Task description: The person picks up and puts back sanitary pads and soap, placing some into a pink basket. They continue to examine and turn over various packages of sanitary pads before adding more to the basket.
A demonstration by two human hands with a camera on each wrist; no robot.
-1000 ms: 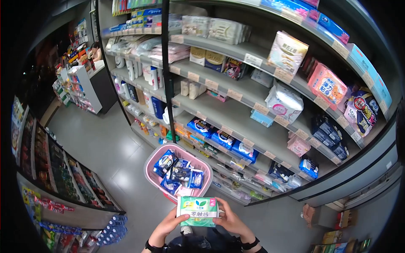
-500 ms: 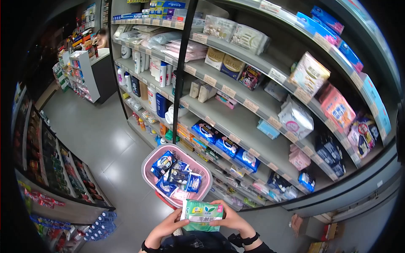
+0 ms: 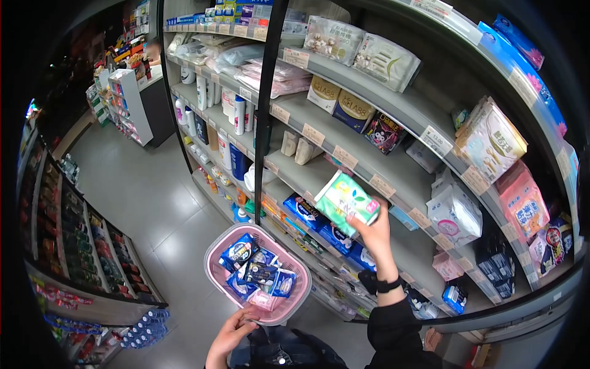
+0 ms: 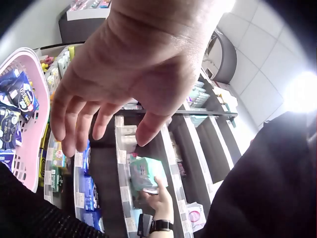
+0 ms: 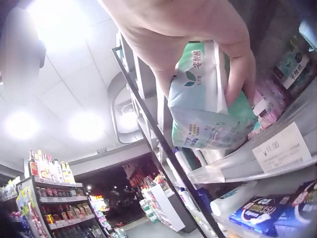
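Note:
In the head view my right hand (image 3: 373, 234) grips a green and white package (image 3: 345, 200) by its right end, in front of a shelf (image 3: 295, 161). The right wrist view shows thumb and fingers on opposite sides of the package (image 5: 200, 106), near the shelf edge with a price tag (image 5: 282, 151). My left hand (image 3: 233, 332) is empty beside the near rim of the pink basket (image 3: 215, 277), its fingers relaxed. In the left wrist view the left hand (image 4: 129, 74) hangs with loosely bent fingers. Blue packages (image 3: 241, 251) and a pink one (image 3: 263, 299) lie in the basket.
White packages (image 3: 453, 215) and pink packages (image 3: 522, 206) stand on the shelves to the right. Blue packages (image 3: 304, 210) line a lower shelf. A dark upright post (image 3: 265, 104) divides the shelving. Another person is at the counter (image 3: 153, 77) at the back left.
The package was held in both hands near my body. My left hand has let go and moved left and down a little; my right hand has carried the package up and forward to the shelf.

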